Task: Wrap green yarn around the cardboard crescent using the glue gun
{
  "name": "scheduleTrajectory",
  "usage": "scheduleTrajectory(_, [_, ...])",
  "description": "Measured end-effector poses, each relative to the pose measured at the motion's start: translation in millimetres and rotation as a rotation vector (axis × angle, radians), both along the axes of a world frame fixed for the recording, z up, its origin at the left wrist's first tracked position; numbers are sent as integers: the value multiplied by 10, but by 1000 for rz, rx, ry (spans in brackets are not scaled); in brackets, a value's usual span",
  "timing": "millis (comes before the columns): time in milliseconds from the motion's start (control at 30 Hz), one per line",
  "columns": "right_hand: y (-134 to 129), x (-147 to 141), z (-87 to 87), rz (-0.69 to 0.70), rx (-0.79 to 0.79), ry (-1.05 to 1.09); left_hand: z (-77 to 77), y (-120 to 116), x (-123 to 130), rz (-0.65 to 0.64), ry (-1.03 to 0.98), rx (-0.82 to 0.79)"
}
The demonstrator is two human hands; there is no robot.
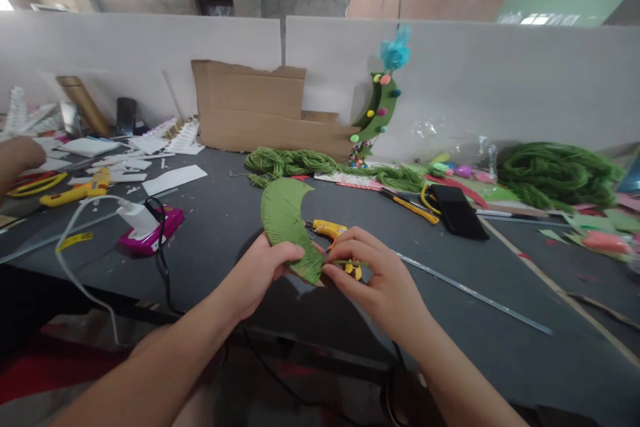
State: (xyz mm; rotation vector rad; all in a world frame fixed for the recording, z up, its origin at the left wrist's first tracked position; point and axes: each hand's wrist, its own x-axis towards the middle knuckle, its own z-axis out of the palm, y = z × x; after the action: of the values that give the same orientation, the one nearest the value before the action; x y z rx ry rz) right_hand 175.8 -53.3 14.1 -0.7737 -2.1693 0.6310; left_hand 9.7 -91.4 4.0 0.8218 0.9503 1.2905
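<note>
A crescent moon shape wrapped in green yarn is held up over the near part of the table. My left hand is closed on its lower left side, thumb across the front. At the lower tip, my right hand pinches a strand of green yarn between thumb and fingers. Just behind the hands lies a yellow hot glue gun, partly covered by the right hand. A finished-looking green crescent with coloured pompoms and a blue tuft hangs by the white partition.
Green yarn skeins and a larger yarn bundle lie at the back. A black phone, cutter, glue stick and magenta power socket with cables surround the work. Another person's hand is at far left, near another glue gun.
</note>
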Motion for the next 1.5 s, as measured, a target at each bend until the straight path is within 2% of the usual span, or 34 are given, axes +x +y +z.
scheduleTrajectory(167, [-46, -8, 15, -72, -96, 58, 32, -8, -3, 83, -26, -21])
scheduleTrajectory(267, [-59, -11, 8, -107, -217, 54, 34, -16, -11, 143, -16, -43])
scheduleTrajectory(400, [-70, -22, -13, -140, -369, 47, 40, -31, -43, 61, 3, -15])
scheduleTrajectory(533, [-79, -26, -17, -137, -370, 115, 43, -62, -44, -105, 100, 65])
scheduleTrajectory(600, [-81, -25, -18, -160, -357, 149, 36, -87, -5, -118, 85, 75])
scheduleTrajectory(867, [-119, -85, -89, -271, -383, 379, 18, -170, 213, 59, -57, 53])
scheduleTrajectory(1033, [-173, -176, -169, -287, -371, 503, -24, -155, 234, 99, -182, 18])
scheduleTrajectory(1500, [-155, -227, -177, -301, -374, 495, -44, -142, 179, 146, -172, -12])
